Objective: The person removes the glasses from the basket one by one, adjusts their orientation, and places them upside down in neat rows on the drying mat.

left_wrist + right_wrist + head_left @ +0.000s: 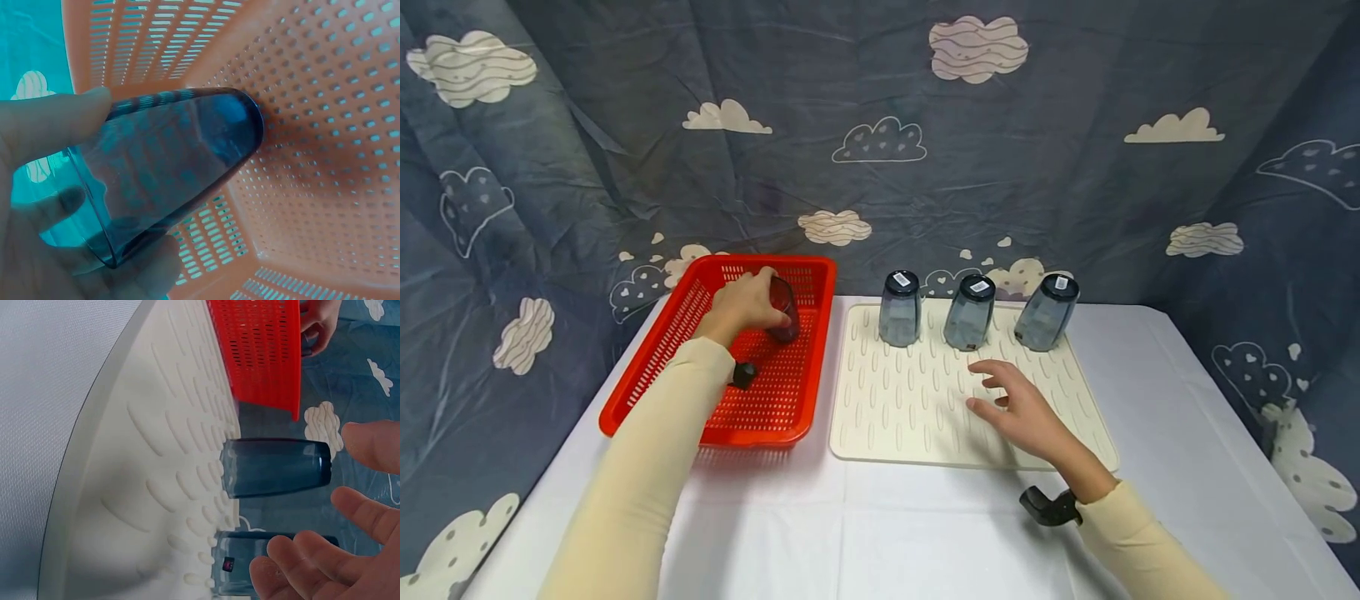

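Note:
My left hand [747, 305] grips a dark tinted drinking glass [783, 310] near its rim, inside the red plastic basket [808, 383]. In the left wrist view the thumb lies on one side of the glass [181, 150] and fingers curl about the other, its base toward the perforated basket floor. Over the cream ribbed mat [902, 417] hovers my right hand [1018, 412], fingers loosely bent and holding nothing. Beyond it three blue-grey glasses stand upside down along the mat's far edge: a left glass [899, 310], a middle glass [970, 313] and a right glass [1047, 313].
The basket and mat lie side by side on a white-covered table [775, 533]. A dark blue cloth with cloud prints [880, 100] hangs behind and at both sides. Each wrist carries a small black camera, such as the right wrist camera [1049, 507].

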`<state>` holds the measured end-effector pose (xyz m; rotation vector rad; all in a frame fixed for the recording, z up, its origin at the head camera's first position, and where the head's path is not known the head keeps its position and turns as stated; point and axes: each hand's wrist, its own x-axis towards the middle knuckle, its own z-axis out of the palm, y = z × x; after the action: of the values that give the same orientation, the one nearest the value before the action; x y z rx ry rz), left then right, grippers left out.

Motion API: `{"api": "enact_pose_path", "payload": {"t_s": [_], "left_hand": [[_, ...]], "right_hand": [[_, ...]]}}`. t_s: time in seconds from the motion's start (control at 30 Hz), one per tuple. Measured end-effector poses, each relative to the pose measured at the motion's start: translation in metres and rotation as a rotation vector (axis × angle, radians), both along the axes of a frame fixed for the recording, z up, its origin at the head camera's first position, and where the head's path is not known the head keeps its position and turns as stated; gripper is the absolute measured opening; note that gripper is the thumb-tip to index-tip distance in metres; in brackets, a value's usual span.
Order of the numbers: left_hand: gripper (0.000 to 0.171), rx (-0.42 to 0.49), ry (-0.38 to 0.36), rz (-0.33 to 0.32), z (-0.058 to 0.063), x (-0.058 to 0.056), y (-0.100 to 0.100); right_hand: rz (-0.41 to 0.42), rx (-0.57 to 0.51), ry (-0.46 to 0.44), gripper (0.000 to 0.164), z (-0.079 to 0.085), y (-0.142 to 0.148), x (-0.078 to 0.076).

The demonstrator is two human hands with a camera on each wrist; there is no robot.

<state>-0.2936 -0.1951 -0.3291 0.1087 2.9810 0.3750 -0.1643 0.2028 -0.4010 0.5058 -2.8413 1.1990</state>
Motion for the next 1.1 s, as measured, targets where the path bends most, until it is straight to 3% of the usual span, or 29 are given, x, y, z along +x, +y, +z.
{"api": "enact_pose_path", "payload": {"t_s": [0.23, 0.37, 0.57, 0.77, 0.9, 1.1], "left_hand": [[0.080, 0.042, 0.025, 0.015, 0.006, 0.003, -0.013], [0.083, 0.127, 0.048, 0.030, 0.015, 0.008, -0.023], [0.084, 0.278, 0.093, 0.068, 0.034, 0.028, -0.036], [0.081, 0.356, 0.152, 0.079, 0.045, 0.045, -0.043], [0.077, 0.363, 0.190, 0.077, 0.047, 0.052, -0.046], [0.074, 0.284, 0.271, 0.053, 0.046, 0.056, -0.047]], "right_hand": [[-0.005, -0.005, 0.007, 0.048, 0.002, 0.002, -0.002], [-0.018, -0.003, 0.000, 0.047, 0.001, 0.005, -0.001], [-0.021, -0.007, -0.002, 0.047, -0.001, 0.011, 0.002], [-0.034, -0.002, -0.008, 0.047, 0.001, 0.015, 0.003], [-0.032, -0.005, -0.013, 0.047, 0.003, 0.015, 0.003], [-0.022, -0.003, -0.024, 0.048, 0.005, 0.014, 0.005]]}}
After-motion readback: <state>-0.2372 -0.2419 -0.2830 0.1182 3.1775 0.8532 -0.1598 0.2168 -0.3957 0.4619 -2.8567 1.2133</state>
